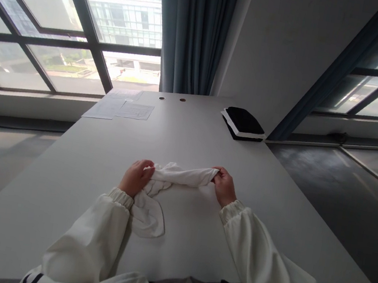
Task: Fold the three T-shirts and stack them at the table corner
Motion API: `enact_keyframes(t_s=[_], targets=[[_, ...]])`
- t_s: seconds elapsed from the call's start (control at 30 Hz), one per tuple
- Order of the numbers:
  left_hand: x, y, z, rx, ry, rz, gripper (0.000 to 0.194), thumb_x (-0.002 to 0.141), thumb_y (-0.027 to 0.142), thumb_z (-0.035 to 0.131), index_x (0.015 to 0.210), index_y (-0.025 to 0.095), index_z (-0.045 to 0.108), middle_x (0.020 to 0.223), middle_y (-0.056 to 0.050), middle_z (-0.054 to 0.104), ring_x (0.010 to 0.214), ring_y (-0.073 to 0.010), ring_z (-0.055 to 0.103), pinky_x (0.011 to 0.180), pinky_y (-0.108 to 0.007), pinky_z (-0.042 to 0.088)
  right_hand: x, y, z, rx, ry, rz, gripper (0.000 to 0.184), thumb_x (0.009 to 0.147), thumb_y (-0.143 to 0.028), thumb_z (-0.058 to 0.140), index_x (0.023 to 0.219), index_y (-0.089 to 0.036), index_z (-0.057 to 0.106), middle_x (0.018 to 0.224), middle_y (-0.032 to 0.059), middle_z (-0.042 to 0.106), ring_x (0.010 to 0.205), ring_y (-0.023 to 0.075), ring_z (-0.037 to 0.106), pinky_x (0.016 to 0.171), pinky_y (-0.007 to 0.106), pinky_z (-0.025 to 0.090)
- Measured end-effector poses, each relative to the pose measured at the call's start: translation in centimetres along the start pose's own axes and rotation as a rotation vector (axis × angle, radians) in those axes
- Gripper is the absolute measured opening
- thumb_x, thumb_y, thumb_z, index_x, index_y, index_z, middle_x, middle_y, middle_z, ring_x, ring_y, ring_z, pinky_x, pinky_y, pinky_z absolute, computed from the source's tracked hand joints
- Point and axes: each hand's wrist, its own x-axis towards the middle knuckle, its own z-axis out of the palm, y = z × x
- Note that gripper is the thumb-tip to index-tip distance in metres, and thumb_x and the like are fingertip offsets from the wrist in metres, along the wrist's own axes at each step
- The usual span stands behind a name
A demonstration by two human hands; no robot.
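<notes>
A white cloth (183, 176) is stretched sideways between my two hands, over the white table. My left hand (136, 175) is closed on its bunched left part, and a loose, crumpled portion hangs down from there and lies on the tabletop near my left sleeve. Fingers of my right hand (224, 185) pinch the far right end, where the fabric is drawn into a narrow, fairly flat strip. Folds hide the cloth's full shape, so I cannot tell what kind of item it is.
The white table (189, 137) reaches toward a blue curtain (195, 32) and windows. Paper sheets (135, 110) lie at its far left. A black-covered stack with white edges (244, 123) sits at the far right. Two small round holes show near the back edge.
</notes>
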Motion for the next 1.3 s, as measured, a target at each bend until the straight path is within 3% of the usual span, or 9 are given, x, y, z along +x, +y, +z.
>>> enact_keyframes(t_s=[0.2, 0.33, 0.47, 0.6, 0.7, 0.8, 1.03, 1.17, 1.3], targets=[[-0.4, 0.7, 0.2, -0.019, -0.261, 0.142, 0.044, 0.083, 0.047, 0.076, 0.122, 0.027, 0.07, 0.12, -0.009, 0.077, 0.108, -0.0287, 0.072, 0.098, -0.04, 0.054, 1.3, 0.4, -1.6, 0.136, -0.107, 0.133, 0.033, 0.075, -0.038, 0.072, 0.103, -0.024, 0.062, 0.073, -0.0028, 0.069, 0.058, 0.0162, 0.064, 0.055, 0.03, 0.057], [-0.5, 0.5, 1.0, -0.008, -0.268, 0.122, 0.033, 0.089, 0.041, 0.067, 0.118, 0.027, 0.072, 0.112, -0.008, 0.078, 0.102, -0.028, 0.072, 0.094, -0.038, 0.054, 1.5, 0.4, -2.1, 0.078, -0.226, 0.019, 0.041, 0.082, -0.037, 0.069, 0.122, -0.026, 0.063, 0.123, 0.0089, 0.076, 0.108, 0.0238, 0.074, 0.09, 0.042, 0.062], [-0.4, 0.6, 1.3, 0.021, -0.294, 0.171, 0.023, 0.089, 0.028, 0.06, 0.106, 0.026, 0.075, 0.107, -0.008, 0.078, 0.106, -0.0283, 0.071, 0.098, -0.039, 0.052, 0.6, 0.3, -1.2, -0.307, -0.317, -0.269, 0.045, 0.086, -0.034, 0.068, 0.13, -0.027, 0.068, 0.145, 0.0095, 0.065, 0.139, 0.0252, 0.058, 0.12, 0.049, 0.044], [-0.3, 0.8, 1.3, -0.01, -0.305, 0.184, 0.023, 0.086, 0.024, 0.058, 0.1, 0.027, 0.076, 0.107, -0.007, 0.079, 0.11, -0.0278, 0.07, 0.104, -0.039, 0.05, -0.3, -0.3, -0.1, -0.584, -0.536, -0.435, 0.036, 0.084, -0.035, 0.075, 0.119, -0.027, 0.076, 0.135, 0.0093, 0.072, 0.133, 0.0292, 0.062, 0.123, 0.059, 0.035], [-0.3, 0.9, 1.2, -0.079, -0.305, 0.162, 0.019, 0.083, 0.024, 0.059, 0.091, 0.026, 0.076, 0.103, -0.007, 0.079, 0.107, -0.0278, 0.07, 0.103, -0.038, 0.051, -0.5, -0.8, 0.1, -0.585, -0.61, -0.417, 0.019, 0.088, -0.039, 0.073, 0.1, -0.026, 0.078, 0.12, 0.0077, 0.077, 0.116, 0.0271, 0.069, 0.115, 0.055, 0.043], [-0.3, 1.1, 1.1, -0.203, -0.352, 0.132, 0.017, 0.085, 0.027, 0.058, 0.085, 0.024, 0.075, 0.097, -0.006, 0.077, 0.104, -0.0269, 0.069, 0.098, -0.036, 0.052, -0.5, -1.3, -0.4, -0.508, -0.548, -0.283, 0.024, 0.092, -0.045, 0.068, 0.089, -0.022, 0.074, 0.093, 0.0038, 0.076, 0.088, 0.0215, 0.068, 0.09, 0.039, 0.054], [-0.6, 1.5, 1.2, -0.446, -0.517, -0.048, 0.04, 0.091, 0.056, 0.062, 0.089, 0.017, 0.073, 0.075, 0.001, 0.065, 0.075, -0.0181, 0.058, 0.07, -0.026, 0.045, 0.3, -1.5, -1.2, -0.007, -0.272, 0.073, 0.038, 0.083, -0.059, 0.074, 0.086, -0.024, 0.059, 0.071, -0.0058, 0.058, 0.062, 0.0136, 0.05, 0.058, 0.025, 0.041], [-0.5, 0.7, 1.6, -0.258, -0.402, -0.078, 0.038, 0.092, 0.054, 0.061, 0.09, 0.018, 0.074, 0.074, 0.001, 0.065, 0.073, -0.017, 0.058, 0.069, -0.027, 0.044, 1.0, -0.5, -1.3, 0.08, -0.121, 0.07, 0.04, 0.077, -0.059, 0.08, 0.086, -0.025, 0.06, 0.072, -0.0047, 0.061, 0.064, 0.0153, 0.053, 0.06, 0.027, 0.045], [-0.4, 0.1, 1.2, 0.015, -0.214, -0.102, 0.023, 0.093, 0.04, 0.063, 0.101, 0.022, 0.075, 0.098, -0.005, 0.074, 0.089, -0.0212, 0.068, 0.083, -0.032, 0.051, 1.7, 0.6, -1.8, 0.154, -0.018, 0.076, 0.039, 0.077, -0.055, 0.081, 0.095, -0.027, 0.061, 0.075, -0.0038, 0.064, 0.068, 0.0179, 0.059, 0.061, 0.03, 0.051]])
